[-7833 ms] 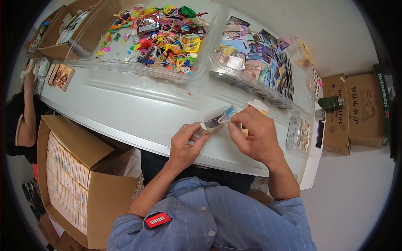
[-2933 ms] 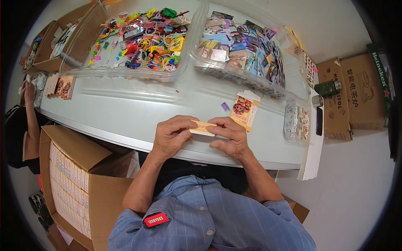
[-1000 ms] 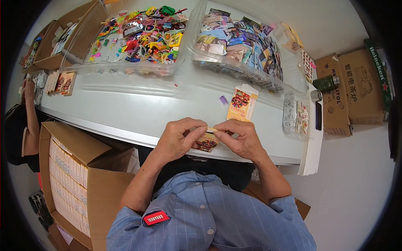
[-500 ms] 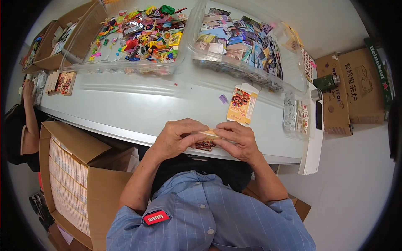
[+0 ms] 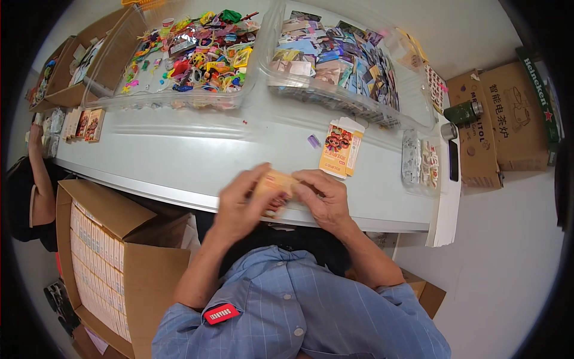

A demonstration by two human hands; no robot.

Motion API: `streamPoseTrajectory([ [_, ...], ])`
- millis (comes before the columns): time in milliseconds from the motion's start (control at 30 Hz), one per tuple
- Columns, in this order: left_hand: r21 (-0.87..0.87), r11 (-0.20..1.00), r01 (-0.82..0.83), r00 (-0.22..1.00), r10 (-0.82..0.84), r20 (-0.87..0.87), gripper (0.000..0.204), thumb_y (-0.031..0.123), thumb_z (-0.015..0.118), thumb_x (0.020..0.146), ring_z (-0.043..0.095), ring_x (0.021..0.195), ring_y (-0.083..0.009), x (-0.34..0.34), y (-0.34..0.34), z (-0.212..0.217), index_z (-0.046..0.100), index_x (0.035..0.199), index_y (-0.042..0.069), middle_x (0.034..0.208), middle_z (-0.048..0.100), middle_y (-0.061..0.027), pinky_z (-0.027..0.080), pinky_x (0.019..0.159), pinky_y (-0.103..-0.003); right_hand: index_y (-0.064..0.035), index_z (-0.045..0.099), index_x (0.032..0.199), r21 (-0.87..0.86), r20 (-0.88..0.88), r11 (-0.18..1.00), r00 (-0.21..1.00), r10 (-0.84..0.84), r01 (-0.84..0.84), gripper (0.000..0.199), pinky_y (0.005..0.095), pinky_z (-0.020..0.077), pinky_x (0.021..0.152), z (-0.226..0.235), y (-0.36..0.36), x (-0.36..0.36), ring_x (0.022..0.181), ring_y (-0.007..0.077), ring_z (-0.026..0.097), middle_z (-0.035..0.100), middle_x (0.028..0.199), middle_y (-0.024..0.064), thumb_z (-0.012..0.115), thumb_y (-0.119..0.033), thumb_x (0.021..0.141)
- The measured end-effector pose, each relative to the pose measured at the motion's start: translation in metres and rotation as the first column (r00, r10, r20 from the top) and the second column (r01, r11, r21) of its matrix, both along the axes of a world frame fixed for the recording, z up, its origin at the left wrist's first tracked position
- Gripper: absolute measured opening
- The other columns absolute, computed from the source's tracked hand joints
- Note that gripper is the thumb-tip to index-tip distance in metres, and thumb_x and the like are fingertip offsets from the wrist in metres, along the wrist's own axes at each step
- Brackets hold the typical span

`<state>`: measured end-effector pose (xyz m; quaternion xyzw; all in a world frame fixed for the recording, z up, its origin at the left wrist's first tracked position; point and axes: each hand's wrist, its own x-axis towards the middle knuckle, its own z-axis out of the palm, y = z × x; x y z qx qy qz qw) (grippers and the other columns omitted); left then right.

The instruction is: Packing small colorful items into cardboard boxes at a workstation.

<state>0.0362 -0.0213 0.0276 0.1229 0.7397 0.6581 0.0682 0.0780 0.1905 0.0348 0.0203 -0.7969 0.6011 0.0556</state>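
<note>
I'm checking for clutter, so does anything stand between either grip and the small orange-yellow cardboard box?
Nothing visible does: the left-hand grip holds the small orange-yellow cardboard box, and the right-hand grip is at its right end, blur hiding exact contact.

On the held carton (image 5: 274, 180), printed card, blurred; on the toy tub (image 5: 206, 100), clear glossy plastic; on the tabletop (image 5: 179, 155), a smooth sheen; on the shipping box (image 5: 156, 263), matt cardboard; on the shirt (image 5: 263, 299), matt cloth.

On table (image 5: 179, 161): trinket bin (image 5: 170, 99) left, card bin (image 5: 269, 72) right; carton (image 5: 338, 151) (small packet (image 5: 314, 142) just left) before card bin.
</note>
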Motion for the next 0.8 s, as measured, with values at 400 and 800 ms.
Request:
streamPoseTrajectory([
  [400, -0.422, 0.402, -0.812, 0.535, 0.226, -0.814, 0.038, 0.018, 0.074, 0.089, 0.067, 0.101, -0.0377, -0.073, -0.087, 0.000, 0.068, 0.123, 0.001, 0.112, 0.071, -0.0195, 0.052, 0.093, -0.043, 0.0047, 0.053, 0.139, 0.684, 0.063, 0.661, 0.877, -0.475, 0.309, 0.086, 0.0408, 0.0534, 0.083, 0.012, 0.070, -0.036, 0.100, 0.0304, 0.065, 0.063, 0.118, 0.0206, 0.084, -0.046, 0.078],
  [800, -0.374, 0.923, -0.084, 0.978, 0.005, -0.208, 0.038, 0.022, 0.077, 0.087, 0.069, 0.073, -0.0287, -0.036, 0.103, -0.027, 0.069, 0.118, 0.002, 0.107, 0.069, -0.0159, 0.057, 0.066, -0.039, 0.0022, 0.042, 0.145, 0.683, 0.099, 0.649, 0.838, -0.537, 0.335, 0.106, 0.0477, 0.0505, 0.095, 0.002, 0.065, -0.038, 0.114, 0.0407, 0.061, 0.057, 0.122, 0.0239, 0.092, -0.046, 0.065],
])
